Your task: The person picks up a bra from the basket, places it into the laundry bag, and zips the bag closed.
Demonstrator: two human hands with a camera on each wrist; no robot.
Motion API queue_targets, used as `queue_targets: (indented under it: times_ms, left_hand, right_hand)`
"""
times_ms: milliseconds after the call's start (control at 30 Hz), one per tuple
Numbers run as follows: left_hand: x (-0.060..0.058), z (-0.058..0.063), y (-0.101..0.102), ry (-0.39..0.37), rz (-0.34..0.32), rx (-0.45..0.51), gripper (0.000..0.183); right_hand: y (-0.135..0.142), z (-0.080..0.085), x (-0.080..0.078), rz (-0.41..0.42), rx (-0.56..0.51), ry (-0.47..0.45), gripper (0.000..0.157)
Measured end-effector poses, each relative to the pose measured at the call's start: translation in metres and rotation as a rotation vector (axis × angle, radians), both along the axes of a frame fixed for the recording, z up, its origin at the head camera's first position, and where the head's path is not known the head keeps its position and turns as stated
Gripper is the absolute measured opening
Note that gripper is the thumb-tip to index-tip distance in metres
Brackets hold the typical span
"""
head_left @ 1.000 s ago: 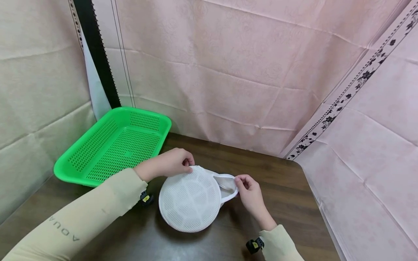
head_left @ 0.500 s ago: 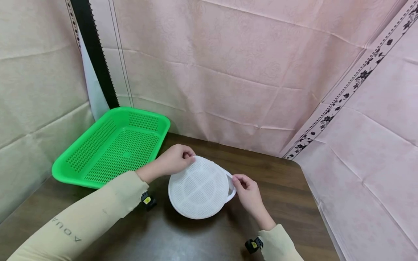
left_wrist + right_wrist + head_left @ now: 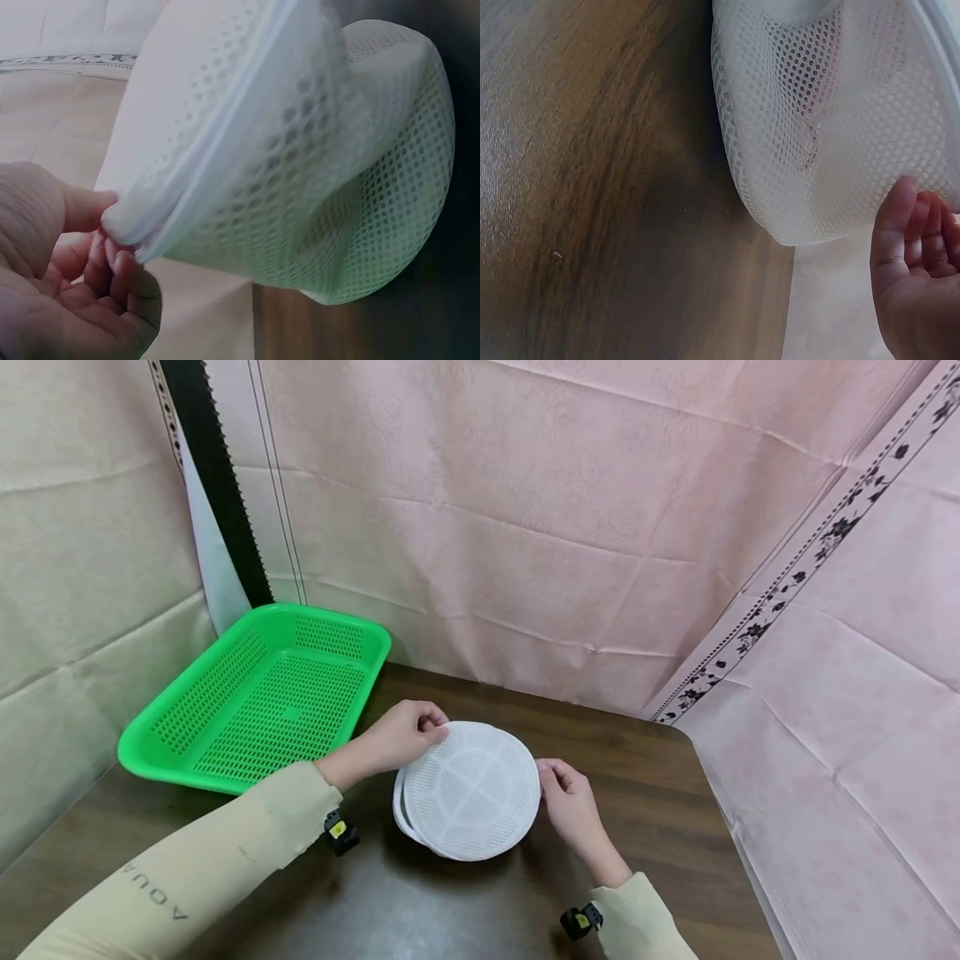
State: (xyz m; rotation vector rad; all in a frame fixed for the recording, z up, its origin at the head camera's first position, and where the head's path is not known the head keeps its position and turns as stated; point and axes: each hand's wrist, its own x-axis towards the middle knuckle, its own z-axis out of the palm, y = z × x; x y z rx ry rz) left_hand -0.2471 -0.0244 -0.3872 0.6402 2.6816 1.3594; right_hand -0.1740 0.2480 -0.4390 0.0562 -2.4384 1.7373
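A round white mesh laundry bag (image 3: 471, 793) is held above the table, its circular panel facing up in the head view. My left hand (image 3: 405, 735) pinches the bag's upper left edge between thumb and fingers. On the right side, my right hand (image 3: 573, 806) grips the opposite edge. The left wrist view shows the bag's seamed rim (image 3: 217, 142) between my left fingers, while the mesh side wall (image 3: 375, 210) sags in folds below. In the right wrist view, my thumb (image 3: 896, 217) presses on the mesh close to the rim.
A green perforated plastic basket (image 3: 292, 714) stands at the back left, just beyond my left forearm. Under everything is a dark wooden table (image 3: 645, 785). Pale pink curtains (image 3: 525, 552) hang behind it and along both sides.
The bag's round panel has shifted right and slightly away from me, covering the loop-shaped opening that showed near my right hand. A second rim now shows at its left. Both hands stay nearly in place.
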Motion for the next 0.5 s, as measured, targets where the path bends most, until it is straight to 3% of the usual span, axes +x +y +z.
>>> queue_targets:
  times_ms: [133,333,500]
  left_hand:
    - [0.0001,0.0014,-0.0016,0.018,-0.027,-0.031,0.009]
    - [0.0011,0.0027,-0.0045,0.035,-0.047,-0.065,0.011]
    - [0.0014,0.0026,-0.0061,0.025,-0.052,-0.092,0.028]
  right_hand:
    - [0.0001,0.0028,0.0005,-0.006,-0.01,-0.044,0.032]
    - [-0.0013,0.006,0.0,-0.041,0.117,-0.062,0.027]
    - [-0.0013,0.0055,-0.0008,-0.036,0.128,-0.075,0.023]
